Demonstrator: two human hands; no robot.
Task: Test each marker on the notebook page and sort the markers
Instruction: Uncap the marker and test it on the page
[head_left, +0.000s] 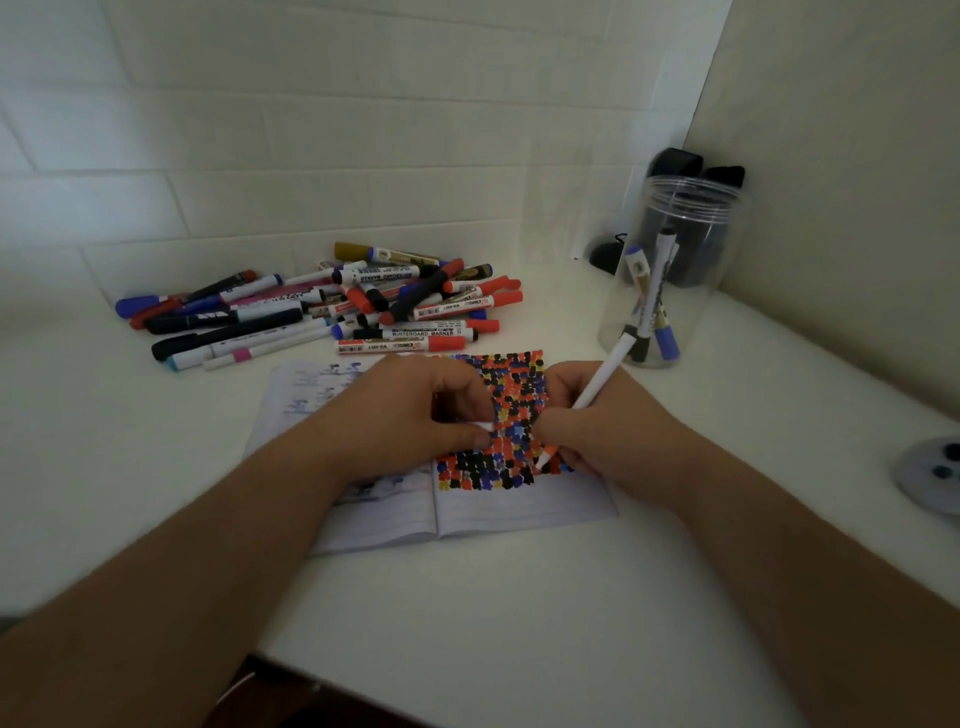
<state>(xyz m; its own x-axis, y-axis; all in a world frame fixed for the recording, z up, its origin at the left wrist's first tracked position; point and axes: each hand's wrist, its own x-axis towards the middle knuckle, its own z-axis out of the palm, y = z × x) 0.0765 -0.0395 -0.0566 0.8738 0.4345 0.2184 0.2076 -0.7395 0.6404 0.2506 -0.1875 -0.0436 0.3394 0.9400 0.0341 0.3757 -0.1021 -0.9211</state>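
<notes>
The right hand (597, 431) grips a white marker (597, 387), its tip on the notebook (519, 512) page; the left hand (410, 415) curls on the page, pinching something small and white, perhaps the cap; if that hand lifts, the notebook may slide and smear the mark; beyond the notebook lies one pile of markers (332, 306), too tangled to count; right of it, one clear jar (670, 270) holds about three.

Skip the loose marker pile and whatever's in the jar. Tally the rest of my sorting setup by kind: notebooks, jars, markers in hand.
Open notebook: 1
Clear jar: 1
White marker, gripped in the right hand with its tip on the page: 1
Total: 3
</notes>
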